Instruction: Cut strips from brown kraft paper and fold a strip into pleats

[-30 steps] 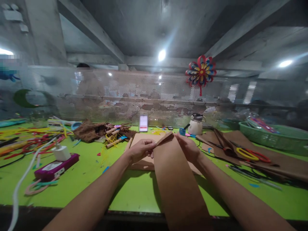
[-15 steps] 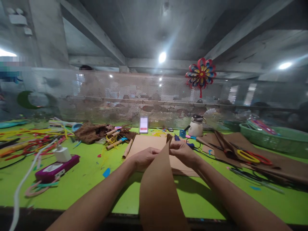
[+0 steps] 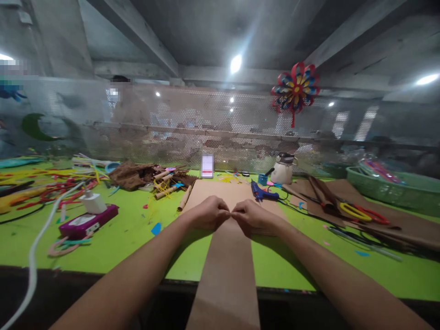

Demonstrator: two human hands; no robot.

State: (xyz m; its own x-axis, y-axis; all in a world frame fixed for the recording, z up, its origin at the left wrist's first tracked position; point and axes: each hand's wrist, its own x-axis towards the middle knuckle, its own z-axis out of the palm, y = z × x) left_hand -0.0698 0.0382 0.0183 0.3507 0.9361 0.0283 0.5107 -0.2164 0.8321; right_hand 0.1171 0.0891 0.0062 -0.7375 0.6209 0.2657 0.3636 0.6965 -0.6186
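Observation:
A long strip of brown paper (image 3: 228,270) runs from the table over its front edge toward me. My left hand (image 3: 211,213) and my right hand (image 3: 250,216) meet at the strip's far end, fingertips pinched together on it. Both hands are closed, thumbs and forefingers almost touching. Underneath lies a stack of light brown sheets (image 3: 222,189), partly covered by the hands. Just beyond my right hand rests a blue glue gun (image 3: 264,192) with a dark cord.
On the left are a purple power strip (image 3: 87,223) with a white plug and tangled coloured strips. Rolled paper tubes (image 3: 184,198) lie left of the stack. Scissors (image 3: 355,211), brown paper (image 3: 409,229) and a green basket (image 3: 395,188) occupy the right. A phone (image 3: 207,166) stands at the back.
The strip's far end, raised and curled before, is now lower and flatter. My hands have drawn together at it. The glue gun shows more fully, and the view has shifted slightly.

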